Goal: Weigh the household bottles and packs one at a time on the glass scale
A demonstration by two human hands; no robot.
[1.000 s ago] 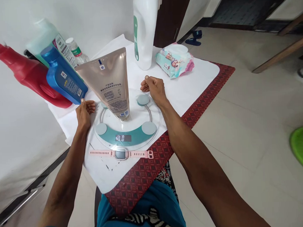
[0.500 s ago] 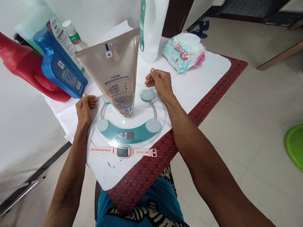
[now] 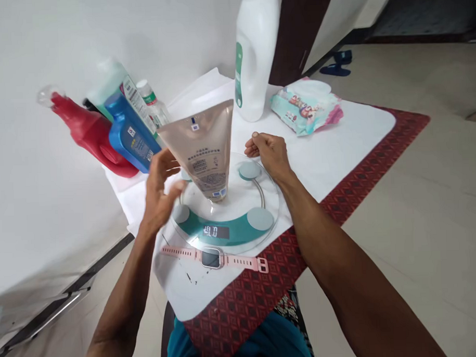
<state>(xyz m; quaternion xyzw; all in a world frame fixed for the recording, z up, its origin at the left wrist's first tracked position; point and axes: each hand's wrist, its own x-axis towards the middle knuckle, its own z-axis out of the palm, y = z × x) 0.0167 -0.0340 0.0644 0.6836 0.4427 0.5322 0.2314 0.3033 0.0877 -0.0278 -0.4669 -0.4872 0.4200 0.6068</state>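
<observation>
A beige squeeze tube [image 3: 206,153] stands upright on its cap on the round glass scale [image 3: 224,234], whose display is lit. My left hand [image 3: 160,186] is open at the tube's left side, thumb and fingers apart, holding nothing; a small gap to the tube seems to remain. Beyond the scale's right rim, my right hand [image 3: 271,152] rests on the white cloth, its fingers curled in and thumb on top. Whether anything is inside those fingers is hidden. In front of the scale lies a pink-strapped smartwatch [image 3: 211,258].
At the back left stand a red bottle [image 3: 92,134], a blue bottle [image 3: 133,132], a pale green bottle and a small clear bottle [image 3: 155,103]. A tall white bottle [image 3: 257,58] and a wipes pack [image 3: 306,106] are at the back right. The patterned red table edge [image 3: 340,196] runs diagonally.
My left hand has lifted from the scale's left side and opened toward the tube. My right hand keeps its place by the scale. The whole view has shifted, with things appearing lower and further right.
</observation>
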